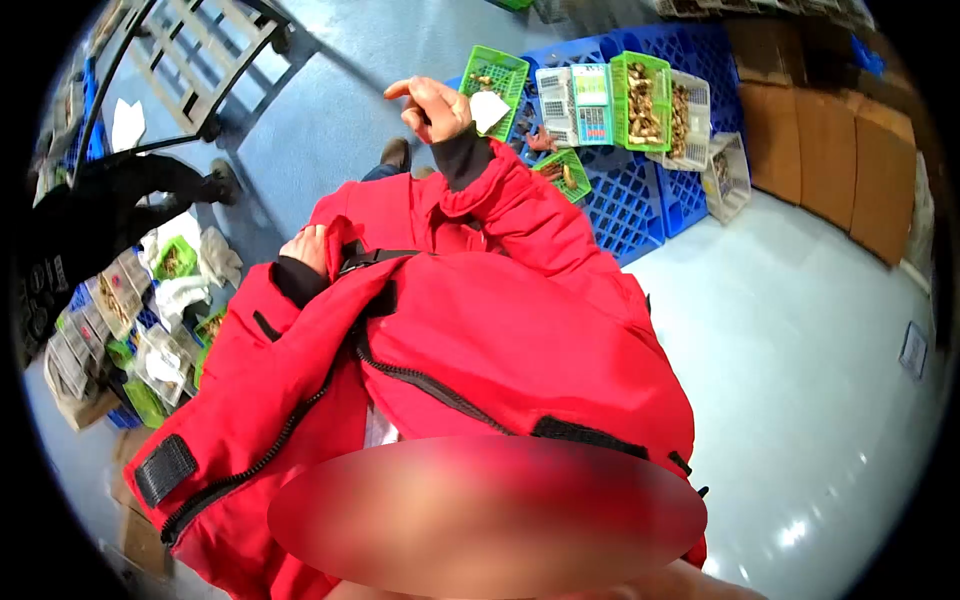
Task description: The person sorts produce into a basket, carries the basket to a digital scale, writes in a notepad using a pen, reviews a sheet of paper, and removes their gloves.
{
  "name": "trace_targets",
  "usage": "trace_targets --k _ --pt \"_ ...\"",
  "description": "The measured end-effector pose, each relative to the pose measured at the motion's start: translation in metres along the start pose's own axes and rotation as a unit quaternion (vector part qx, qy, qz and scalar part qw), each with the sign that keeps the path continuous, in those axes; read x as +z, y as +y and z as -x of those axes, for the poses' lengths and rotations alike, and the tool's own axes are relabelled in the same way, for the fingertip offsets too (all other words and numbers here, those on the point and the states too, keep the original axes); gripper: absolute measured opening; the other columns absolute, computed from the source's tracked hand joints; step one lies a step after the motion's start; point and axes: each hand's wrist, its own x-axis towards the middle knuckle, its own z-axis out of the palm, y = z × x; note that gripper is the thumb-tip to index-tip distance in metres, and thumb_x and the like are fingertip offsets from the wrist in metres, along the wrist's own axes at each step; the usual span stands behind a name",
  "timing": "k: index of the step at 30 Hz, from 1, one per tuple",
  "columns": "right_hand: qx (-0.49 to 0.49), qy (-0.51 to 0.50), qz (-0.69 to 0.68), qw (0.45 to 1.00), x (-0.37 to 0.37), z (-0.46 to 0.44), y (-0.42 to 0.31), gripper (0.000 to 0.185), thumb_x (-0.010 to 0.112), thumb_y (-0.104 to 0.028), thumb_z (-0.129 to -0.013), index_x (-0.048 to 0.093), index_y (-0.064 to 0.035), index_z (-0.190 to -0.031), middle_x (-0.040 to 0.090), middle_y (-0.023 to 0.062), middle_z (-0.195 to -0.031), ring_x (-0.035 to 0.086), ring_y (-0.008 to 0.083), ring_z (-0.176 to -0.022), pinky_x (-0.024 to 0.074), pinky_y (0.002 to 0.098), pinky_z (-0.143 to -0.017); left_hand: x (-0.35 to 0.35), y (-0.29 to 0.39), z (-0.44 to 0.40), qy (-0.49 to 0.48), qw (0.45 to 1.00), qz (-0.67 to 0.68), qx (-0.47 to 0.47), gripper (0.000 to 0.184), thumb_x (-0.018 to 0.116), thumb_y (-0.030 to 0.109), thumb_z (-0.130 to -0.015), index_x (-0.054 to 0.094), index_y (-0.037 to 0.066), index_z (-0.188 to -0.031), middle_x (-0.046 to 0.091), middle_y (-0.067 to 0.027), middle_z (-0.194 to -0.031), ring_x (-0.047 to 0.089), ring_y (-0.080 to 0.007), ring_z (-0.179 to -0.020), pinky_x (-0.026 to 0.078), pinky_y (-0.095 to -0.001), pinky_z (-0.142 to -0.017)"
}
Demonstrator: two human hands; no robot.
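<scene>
My right hand [435, 108] is raised at the upper middle, beside a green basket [515, 66] with a white paper [487, 111] at its edge. Its index finger points left, the other fingers are loosely bent, and nothing shows in it. Left of centre, my left hand [307, 248] comes out of a black cuff and lies against the front of the red jacket [520, 320]. Its fingertips are partly hidden. A scale [592, 104] stands between a white basket and a green basket of small brownish items [643, 100].
Blue pallets [625, 215] bear the baskets at the upper right, next to cardboard boxes [828, 160]. A metal cart [200, 55] stands at the upper left. Below it are a person in dark clothes [110, 205] and several baskets and bags [218, 258].
</scene>
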Motion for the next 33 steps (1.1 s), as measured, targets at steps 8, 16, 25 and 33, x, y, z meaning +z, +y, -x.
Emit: trace_targets --k 8,16,25,33 --pt "-0.056 0.111 -0.076 0.989 -0.03 0.022 0.007 0.034 0.046 -0.031 -0.086 0.056 0.0014 -0.088 0.049 0.0028 -0.058 0.042 0.0045 -0.05 0.0297 0.0176 -0.044 -0.012 -0.018 -0.044 -0.094 0.978 -0.113 0.149 0.022 0.052 0.03 -0.073 0.059 0.01 -0.066 0.061 -0.0124 -0.067 0.061 -0.0275 -0.061 0.047 -0.0389 -0.052" --pt "-0.009 0.154 0.035 0.987 -0.043 0.04 0.026 0.022 0.054 -0.022 -0.083 0.058 -0.0011 -0.084 0.053 0.0006 -0.058 0.044 0.0056 -0.05 0.0345 0.0192 -0.048 -0.107 -0.019 0.003 0.068 0.962 0.047 0.262 0.015 0.055 0.019 -0.072 0.047 0.006 -0.066 0.052 -0.0139 -0.053 0.053 -0.0304 -0.046 0.041 -0.0384 -0.041" --pt "-0.086 -0.022 0.412 0.907 0.017 0.019 0.083 0.014 0.055 -0.016 -0.078 0.058 -0.0047 -0.086 0.06 0.0117 -0.072 0.06 0.0257 -0.066 0.0459 0.0315 -0.059 -0.089 0.027 -0.061 0.209 0.914 0.122 0.326 0.012 0.057 0.017 -0.07 0.049 0.009 -0.066 0.053 -0.0095 -0.054 0.053 -0.0257 -0.045 0.042 -0.0363 -0.041" --pt "0.073 -0.088 0.226 0.968 0.017 0.022 0.071 0.024 0.046 -0.017 -0.088 0.051 -0.0025 -0.106 0.056 0.0021 -0.069 0.048 0.0063 -0.055 0.0385 0.02 -0.049 -0.142 -0.026 -0.001 0.287 0.913 0.182 0.226 0.019 0.057 0.02 -0.067 0.049 0.009 -0.055 0.051 -0.0125 -0.049 0.054 -0.0274 -0.044 0.043 -0.0364 -0.042"
